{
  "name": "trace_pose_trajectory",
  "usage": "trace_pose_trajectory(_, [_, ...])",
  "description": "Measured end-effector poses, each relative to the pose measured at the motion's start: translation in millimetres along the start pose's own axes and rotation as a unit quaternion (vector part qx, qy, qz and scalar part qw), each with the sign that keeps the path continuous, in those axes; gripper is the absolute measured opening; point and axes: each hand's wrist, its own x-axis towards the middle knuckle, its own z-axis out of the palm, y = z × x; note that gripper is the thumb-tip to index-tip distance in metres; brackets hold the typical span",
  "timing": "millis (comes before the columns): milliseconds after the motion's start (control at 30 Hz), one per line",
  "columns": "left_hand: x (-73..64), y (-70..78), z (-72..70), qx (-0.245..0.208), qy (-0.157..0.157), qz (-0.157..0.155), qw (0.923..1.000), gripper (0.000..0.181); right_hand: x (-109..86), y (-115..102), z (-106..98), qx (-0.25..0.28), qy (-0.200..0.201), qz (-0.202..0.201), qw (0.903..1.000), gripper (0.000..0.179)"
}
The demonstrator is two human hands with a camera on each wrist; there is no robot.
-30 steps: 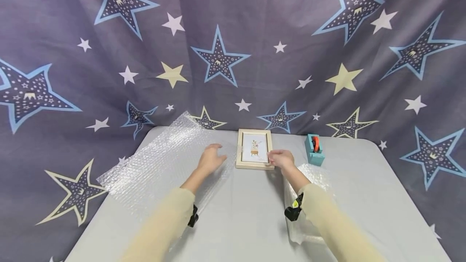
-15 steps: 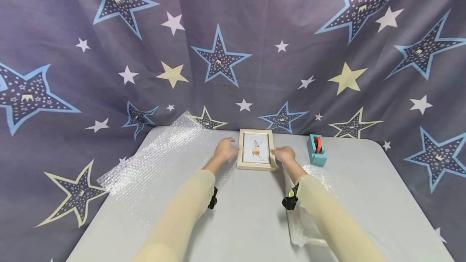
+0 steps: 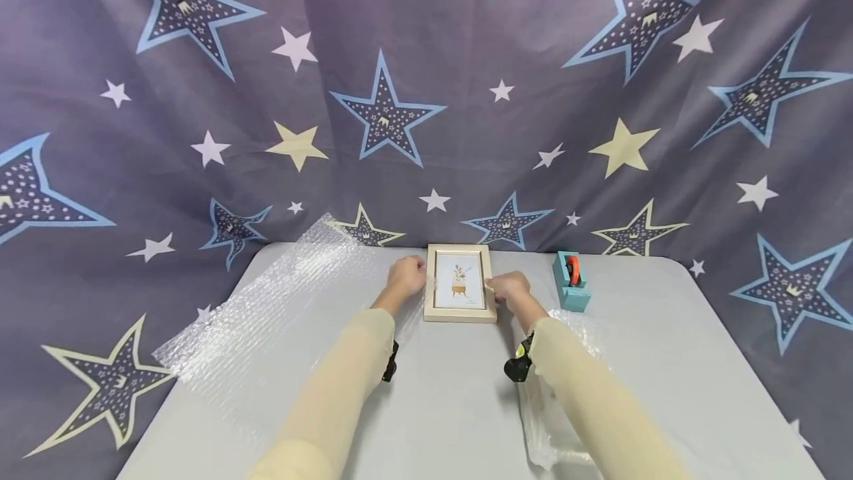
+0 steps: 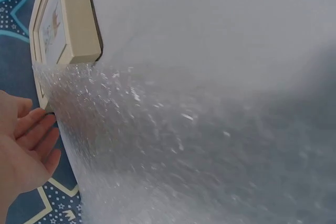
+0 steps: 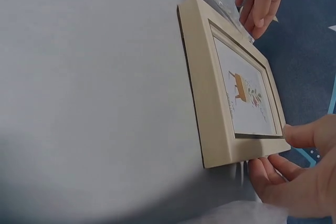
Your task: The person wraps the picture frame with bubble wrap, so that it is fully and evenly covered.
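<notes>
A light wooden picture frame with a plant-pot drawing lies face up near the table's back edge. My right hand pinches its right side, thumb on the front edge and fingers against the side. Beside the frame's left side is my left hand, its fingers loosely bent and fingertips close to the edge; contact is hard to tell. A sheet of bubble wrap spreads out at the left, its edge reaching the frame in the left wrist view.
A teal tape dispenser with an orange roll stands right of the frame. Under my right forearm lies a clear plastic-wrapped item, partly hidden. A star-patterned curtain hangs behind the white table.
My left hand has moved right, from above the bubble wrap to the frame's left side. The right hand stays at the frame's right side. The head view has shifted slightly.
</notes>
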Motion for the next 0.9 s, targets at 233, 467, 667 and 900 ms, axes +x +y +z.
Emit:
trace_pose_trajectory(233, [3.9, 1.5, 6.6, -0.006, -0.004, -0.004, 1.0, 0.03, 19.0, 3.4, 8.0, 0.033, -0.005, 0.022, 0.9992, 0.04])
trace_pose_trajectory(467, [4.4, 9.5, 6.1, -0.01, 0.01, -0.02, 0.9997, 0.025, 79.6, 26.4, 23.9, 0.062, -0.036, -0.018, 0.9973, 0.038])
trace_pose_trajectory(667, [4.0, 14.3, 7.8, -0.005, 0.009, -0.042, 0.9991, 0.024, 57.7, 12.0, 16.7, 0.055, -0.047, 0.01, 0.9973, 0.04])
trace_pose_trajectory(900, [5.4, 20.1, 11.7, -0.043, 0.034, -0.057, 0.9968, 0.026, 206.2, 95.0, 61.3, 0.159, -0.066, -0.042, 0.9842, 0.034])
